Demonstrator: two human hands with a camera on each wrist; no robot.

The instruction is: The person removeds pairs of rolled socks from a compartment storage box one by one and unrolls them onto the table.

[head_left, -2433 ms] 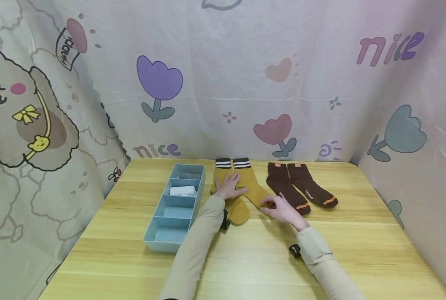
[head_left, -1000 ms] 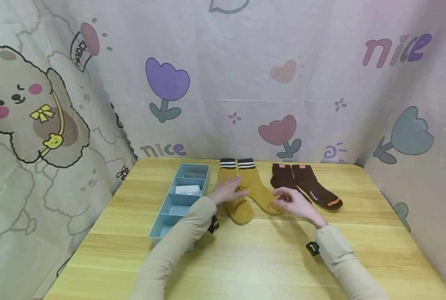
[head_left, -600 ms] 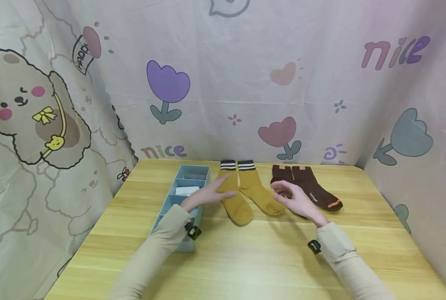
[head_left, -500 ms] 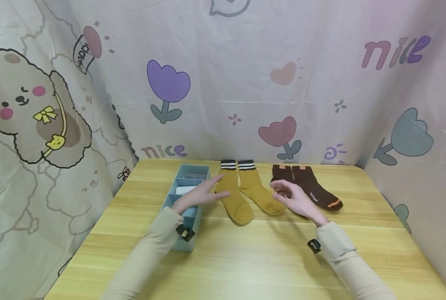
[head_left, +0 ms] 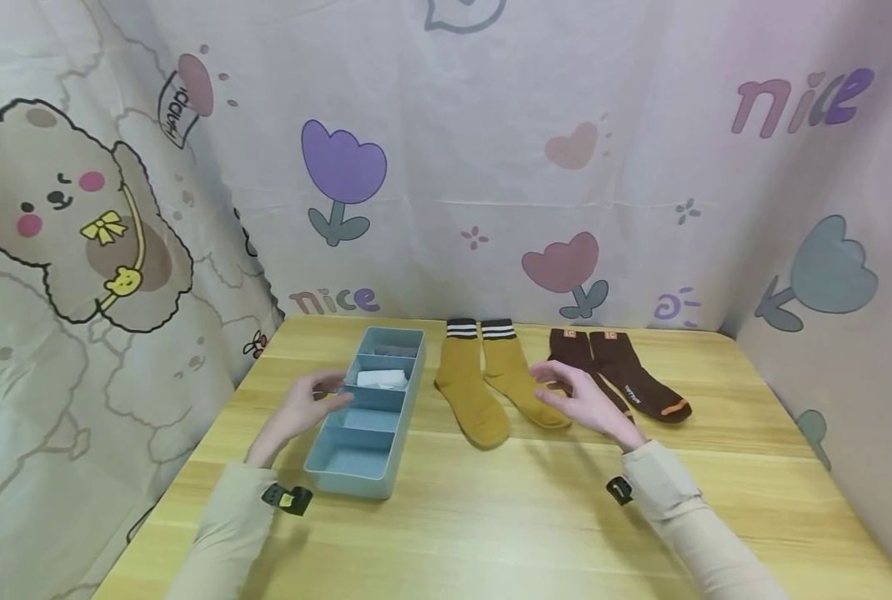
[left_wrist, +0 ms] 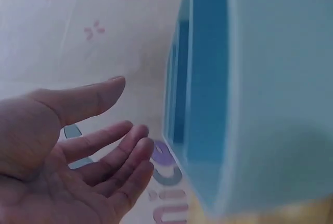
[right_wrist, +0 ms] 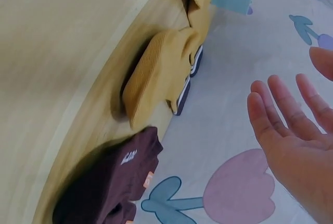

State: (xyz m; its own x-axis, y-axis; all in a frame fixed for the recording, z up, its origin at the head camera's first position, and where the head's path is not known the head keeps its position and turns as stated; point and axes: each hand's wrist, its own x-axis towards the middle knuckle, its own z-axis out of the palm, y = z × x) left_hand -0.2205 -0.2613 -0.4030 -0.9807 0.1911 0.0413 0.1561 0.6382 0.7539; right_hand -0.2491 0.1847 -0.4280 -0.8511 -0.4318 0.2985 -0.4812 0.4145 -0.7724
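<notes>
Socks of mustard-yellow knit w/ black-and-white striped cuffs (head_left: 463,387) lie flat just below centre of my head feed, side by side, cuffs at 12 o'clock, toes towards 5. From them, at 3 o'clock, I've got dark-brown knit socks w/ orange-striped toes (head_left: 636,375); at abt 8-9 o'clock, a long pale-blue plastic box w/ four compartments (head_left: 350,484), a white folded bundle (head_left: 381,379) in 2nd from far end. All on a light wood-grain table (head_left: 476,525).

Change in last sec or so: L hand (head_left: 305,408) came off the yellow pair and crossed to the box's 9 o'clock side. Fingers loosely bent, thumb well apart, nothing held; L wrist feed shows a gap btwn fingertips and box. R hand (head_left: 584,402) abt where it was, over the R yellow sock's foot, fingers relaxed, holding nothing. My read: yellow pair's laid out, attn now at the box.

Hard to see: R hand covers bits of R yellow sock and much of nearer brown one. Grey item (head_left: 396,351) in farthest compartment, can't ID. Box is blurred & cropped in L wrist feed; no socks show there. Beige sleeves (head_left: 224,533) cut off at 7 and 5 o'clock.
</notes>
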